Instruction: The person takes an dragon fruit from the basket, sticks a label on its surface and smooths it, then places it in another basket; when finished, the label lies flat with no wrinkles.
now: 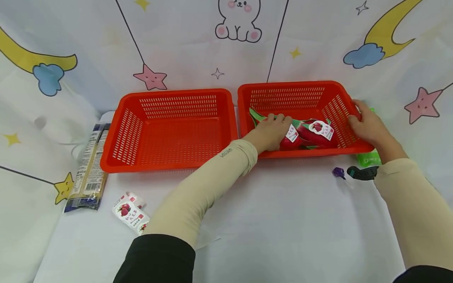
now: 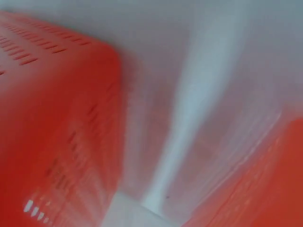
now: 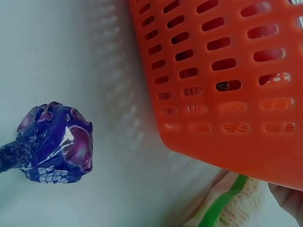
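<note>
In the head view my left hand [image 1: 271, 133] reaches into the right red basket [image 1: 288, 154], its fingers curled over a red dragon fruit [image 1: 290, 144] with green leaf tips. Beside it in the basket lies another labelled dragon fruit [image 1: 318, 137]. My right hand [image 1: 369, 124] grips this basket's right rim, with the thumb on the inner side. A bit of that hand [image 3: 289, 201] shows under the rim in the right wrist view. The left wrist view is blurred and shows the baskets' walls [image 2: 71, 142], not the hand.
Left of it stands a second red basket [image 1: 177, 137] with nothing in it. Flat packs [image 1: 88, 169] lie at far left, labels [image 1: 131, 212] in front. Near my right wrist are a purple-wrapped lollipop [image 3: 59, 142], a dark curved item [image 1: 361, 173] and a green-striped packet [image 3: 232, 203].
</note>
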`<state>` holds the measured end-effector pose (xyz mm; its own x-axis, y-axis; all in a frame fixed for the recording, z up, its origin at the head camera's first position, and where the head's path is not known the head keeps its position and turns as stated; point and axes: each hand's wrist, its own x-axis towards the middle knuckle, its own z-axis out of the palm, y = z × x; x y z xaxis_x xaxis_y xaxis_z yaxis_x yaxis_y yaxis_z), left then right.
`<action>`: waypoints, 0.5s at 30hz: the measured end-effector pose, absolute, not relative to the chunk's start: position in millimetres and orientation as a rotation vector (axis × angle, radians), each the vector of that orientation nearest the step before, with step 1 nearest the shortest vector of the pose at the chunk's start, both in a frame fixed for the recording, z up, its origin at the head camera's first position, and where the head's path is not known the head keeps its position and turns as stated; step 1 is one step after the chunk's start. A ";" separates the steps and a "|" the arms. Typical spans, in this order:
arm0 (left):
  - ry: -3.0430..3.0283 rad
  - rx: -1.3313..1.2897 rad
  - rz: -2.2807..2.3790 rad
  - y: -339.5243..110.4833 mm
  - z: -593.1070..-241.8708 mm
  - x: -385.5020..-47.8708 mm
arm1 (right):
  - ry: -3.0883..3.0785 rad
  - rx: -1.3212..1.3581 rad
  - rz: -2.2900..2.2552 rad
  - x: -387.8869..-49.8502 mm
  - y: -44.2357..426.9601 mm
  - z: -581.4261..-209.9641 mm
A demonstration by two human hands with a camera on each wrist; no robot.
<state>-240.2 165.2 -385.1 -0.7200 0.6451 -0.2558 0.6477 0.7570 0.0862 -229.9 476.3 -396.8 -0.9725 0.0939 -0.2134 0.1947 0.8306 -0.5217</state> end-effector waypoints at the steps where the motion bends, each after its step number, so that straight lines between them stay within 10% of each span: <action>1: 2.680 0.999 -0.001 163.5 -386.8 -240.6 | 2.835 0.223 -0.836 -229.6 475.3 -396.7; 15: 2.621 0.866 0.277 141.1 -374.5 -235.0 | 2.825 0.200 -0.630 -221.1 479.8 -377.9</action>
